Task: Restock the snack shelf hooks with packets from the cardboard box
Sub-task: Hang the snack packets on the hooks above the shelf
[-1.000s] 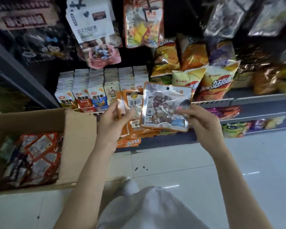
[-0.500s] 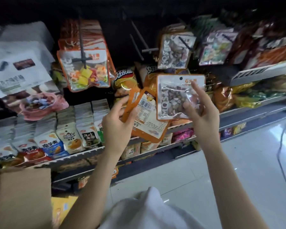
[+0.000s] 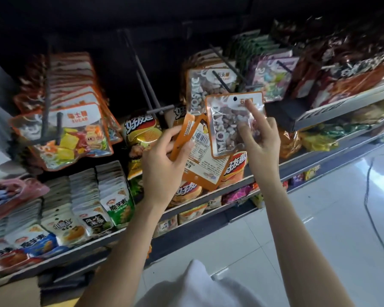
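Right hand (image 3: 261, 138) raised in front of the shelf, pinching a clear orange-edged candy packet (image 3: 230, 124) between thumb at its lower right face and fingers behind; index finger extended up along the packet's top corner, beside the round hang hole. Packet upright, slightly tilted, front facing the camera. Just above and behind that hand: a peg hook (image 3: 225, 82) carrying a matching hung packet (image 3: 201, 91), hook tip not through the held packet's hole. Left hand (image 3: 164, 165) lower and to the left of the right hand, gripping a small stack of orange packets (image 3: 203, 160), thumb across the front, fingers curled behind; back label with barcode faces the camera; the right hand's packet overlaps this stack's upper right edge. Directly beyond the left hand: bare peg hooks (image 3: 146, 85), dark, and chip bags (image 3: 142, 138) standing on the shelf (image 3: 297, 167). Farther left of the left hand: a full hook of sugar candy packets (image 3: 62, 129), and below these, rows of small white sachets (image 3: 84, 200) packed upright. Lower left, under the left forearm, a corner of the cardboard box (image 3: 13, 293). Right of the right arm: tiled floor (image 3: 330, 229).
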`<move>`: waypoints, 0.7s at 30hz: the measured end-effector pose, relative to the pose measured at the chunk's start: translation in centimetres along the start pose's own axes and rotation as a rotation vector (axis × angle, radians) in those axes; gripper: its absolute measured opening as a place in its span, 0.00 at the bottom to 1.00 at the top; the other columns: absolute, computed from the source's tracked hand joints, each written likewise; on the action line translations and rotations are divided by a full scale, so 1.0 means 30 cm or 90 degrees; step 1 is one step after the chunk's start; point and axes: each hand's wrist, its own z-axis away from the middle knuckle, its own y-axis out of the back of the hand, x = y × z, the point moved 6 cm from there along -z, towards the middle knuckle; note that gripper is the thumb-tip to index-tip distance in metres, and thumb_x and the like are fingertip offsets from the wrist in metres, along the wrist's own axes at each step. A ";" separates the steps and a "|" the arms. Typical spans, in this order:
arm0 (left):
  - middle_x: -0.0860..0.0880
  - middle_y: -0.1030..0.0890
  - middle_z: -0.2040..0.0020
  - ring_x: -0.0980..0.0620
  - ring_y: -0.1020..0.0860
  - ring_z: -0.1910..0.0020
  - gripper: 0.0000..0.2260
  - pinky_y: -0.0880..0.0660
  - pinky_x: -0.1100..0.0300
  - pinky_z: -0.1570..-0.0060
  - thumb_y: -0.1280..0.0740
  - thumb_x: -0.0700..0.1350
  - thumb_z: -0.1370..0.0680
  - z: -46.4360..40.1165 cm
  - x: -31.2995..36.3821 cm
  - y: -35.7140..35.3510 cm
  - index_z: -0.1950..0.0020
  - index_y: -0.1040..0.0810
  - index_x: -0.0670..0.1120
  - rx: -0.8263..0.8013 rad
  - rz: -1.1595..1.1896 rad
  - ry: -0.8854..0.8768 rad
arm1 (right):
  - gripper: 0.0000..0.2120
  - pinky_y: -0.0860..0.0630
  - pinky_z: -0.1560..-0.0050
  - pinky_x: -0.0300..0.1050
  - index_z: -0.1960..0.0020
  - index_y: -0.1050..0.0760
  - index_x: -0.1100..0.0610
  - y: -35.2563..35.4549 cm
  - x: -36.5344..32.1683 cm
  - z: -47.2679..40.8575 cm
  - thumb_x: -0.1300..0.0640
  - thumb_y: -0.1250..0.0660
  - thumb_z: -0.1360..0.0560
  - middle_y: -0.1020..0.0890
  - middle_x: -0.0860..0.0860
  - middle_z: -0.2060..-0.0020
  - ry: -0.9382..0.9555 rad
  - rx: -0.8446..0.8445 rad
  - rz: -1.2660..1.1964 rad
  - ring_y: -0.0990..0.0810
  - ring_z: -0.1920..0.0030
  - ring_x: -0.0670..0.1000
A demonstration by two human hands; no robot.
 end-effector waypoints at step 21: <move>0.56 0.16 0.55 0.58 0.17 0.60 0.13 0.22 0.64 0.66 0.27 0.43 0.27 0.090 -0.101 0.017 0.43 0.23 0.45 0.168 0.028 0.241 | 0.21 0.35 0.38 0.51 0.29 0.33 0.53 -0.131 0.050 -0.149 0.50 0.39 0.21 0.32 0.59 0.35 0.150 -0.072 0.220 0.35 0.35 0.60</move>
